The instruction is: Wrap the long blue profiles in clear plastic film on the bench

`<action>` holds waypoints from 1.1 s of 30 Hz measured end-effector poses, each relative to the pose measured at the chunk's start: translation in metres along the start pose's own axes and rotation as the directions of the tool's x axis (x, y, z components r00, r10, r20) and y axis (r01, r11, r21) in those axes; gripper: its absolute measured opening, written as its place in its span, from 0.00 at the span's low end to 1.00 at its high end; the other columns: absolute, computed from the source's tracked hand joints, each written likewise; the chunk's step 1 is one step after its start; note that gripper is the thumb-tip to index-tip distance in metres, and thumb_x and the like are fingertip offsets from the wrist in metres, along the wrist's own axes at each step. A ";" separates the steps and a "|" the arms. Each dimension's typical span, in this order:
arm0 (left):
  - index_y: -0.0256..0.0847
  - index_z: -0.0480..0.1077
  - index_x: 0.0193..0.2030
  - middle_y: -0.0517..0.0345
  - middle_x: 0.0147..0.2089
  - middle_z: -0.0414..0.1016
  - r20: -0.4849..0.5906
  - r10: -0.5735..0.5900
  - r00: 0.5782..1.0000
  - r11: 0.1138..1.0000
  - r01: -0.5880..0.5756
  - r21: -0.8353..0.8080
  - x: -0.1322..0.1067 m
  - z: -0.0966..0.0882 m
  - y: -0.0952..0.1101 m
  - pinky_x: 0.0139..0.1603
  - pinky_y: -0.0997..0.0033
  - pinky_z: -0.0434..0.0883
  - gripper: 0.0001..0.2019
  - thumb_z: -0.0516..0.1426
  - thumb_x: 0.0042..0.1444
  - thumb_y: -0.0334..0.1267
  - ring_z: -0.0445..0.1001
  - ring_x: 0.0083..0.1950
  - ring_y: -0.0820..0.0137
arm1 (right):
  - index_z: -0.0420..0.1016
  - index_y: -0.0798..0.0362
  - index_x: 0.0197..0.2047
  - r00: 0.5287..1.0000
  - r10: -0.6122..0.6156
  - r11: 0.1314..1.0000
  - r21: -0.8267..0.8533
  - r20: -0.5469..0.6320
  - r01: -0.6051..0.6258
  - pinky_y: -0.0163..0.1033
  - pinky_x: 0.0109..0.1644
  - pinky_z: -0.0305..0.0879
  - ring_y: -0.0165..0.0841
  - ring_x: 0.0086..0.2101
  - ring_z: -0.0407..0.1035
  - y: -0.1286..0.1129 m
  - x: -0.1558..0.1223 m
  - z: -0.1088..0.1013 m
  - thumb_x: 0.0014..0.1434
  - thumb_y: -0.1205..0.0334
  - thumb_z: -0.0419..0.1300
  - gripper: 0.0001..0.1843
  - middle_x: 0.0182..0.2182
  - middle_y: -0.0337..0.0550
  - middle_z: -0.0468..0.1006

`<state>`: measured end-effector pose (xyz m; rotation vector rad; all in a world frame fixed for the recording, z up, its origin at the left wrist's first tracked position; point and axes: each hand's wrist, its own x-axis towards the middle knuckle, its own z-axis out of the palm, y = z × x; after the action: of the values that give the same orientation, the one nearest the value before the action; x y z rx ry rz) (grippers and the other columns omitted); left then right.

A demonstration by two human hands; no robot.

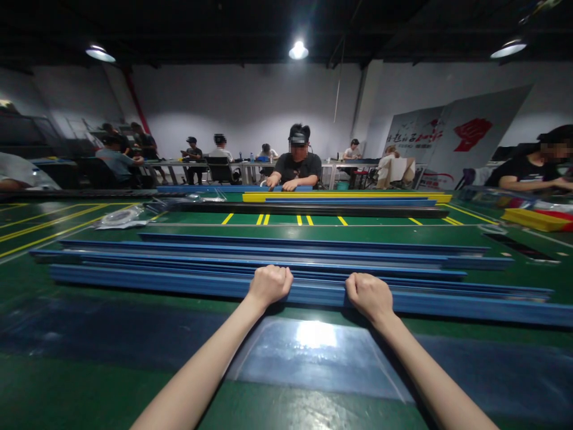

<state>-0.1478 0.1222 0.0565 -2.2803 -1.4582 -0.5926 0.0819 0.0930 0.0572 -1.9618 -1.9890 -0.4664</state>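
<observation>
Both hands are closed at the nearest long blue rail (156,283), which runs crosswise over the green table. My left hand (271,284) has its fingers curled over the rail left of centre. A short stretch to the right, my right hand (370,297) is closed on the same rail; its fingertips are hidden. Just behind lie several more blue rails (188,254), roughly parallel and partly overlapping. Under my forearms a flat, glossy clear sheet (295,352) lies on the table and reflects a lamp.
Farther back on the green table (313,232) lie a black bar (308,208) and a yellow rail (358,196). A plastic-wrapped bundle (120,216) sits at left. A yellow tray (535,220) and a dark flat strip (521,246) are at right. A co-worker (298,161) sits opposite.
</observation>
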 end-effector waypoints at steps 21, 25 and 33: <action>0.37 0.75 0.30 0.46 0.31 0.77 0.168 -0.139 0.976 0.990 0.132 0.053 -0.005 -0.006 0.003 0.34 0.67 0.67 0.23 0.40 0.57 0.38 0.76 0.35 0.60 | 0.70 0.53 0.23 0.995 0.018 0.980 0.195 0.103 -0.038 0.34 0.29 0.49 0.32 0.28 0.68 0.000 -0.008 -0.012 0.60 0.61 0.42 0.21 0.26 0.46 0.76; 0.37 0.75 0.29 0.46 0.31 0.77 0.171 -0.127 0.977 0.991 0.118 0.063 -0.009 -0.005 0.003 0.34 0.66 0.67 0.23 0.39 0.57 0.38 0.76 0.35 0.59 | 0.67 0.53 0.23 0.998 -0.048 0.969 0.246 0.050 0.034 0.33 0.31 0.50 0.31 0.28 0.66 0.005 -0.012 -0.009 0.59 0.62 0.43 0.18 0.26 0.45 0.75; 0.36 0.75 0.28 0.46 0.31 0.77 0.169 -0.138 0.976 0.990 0.130 0.058 -0.011 -0.005 0.001 0.33 0.68 0.66 0.23 0.40 0.56 0.38 0.75 0.35 0.61 | 0.64 0.53 0.26 0.974 -0.176 0.922 0.323 -0.140 0.213 0.34 0.37 0.54 0.32 0.32 0.62 0.024 -0.019 -0.008 0.60 0.62 0.43 0.14 0.27 0.43 0.70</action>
<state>-0.1521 0.1109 0.0546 -2.2582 -1.7001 -0.4013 0.1062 0.0730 0.0567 -1.5103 -2.0461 -0.2488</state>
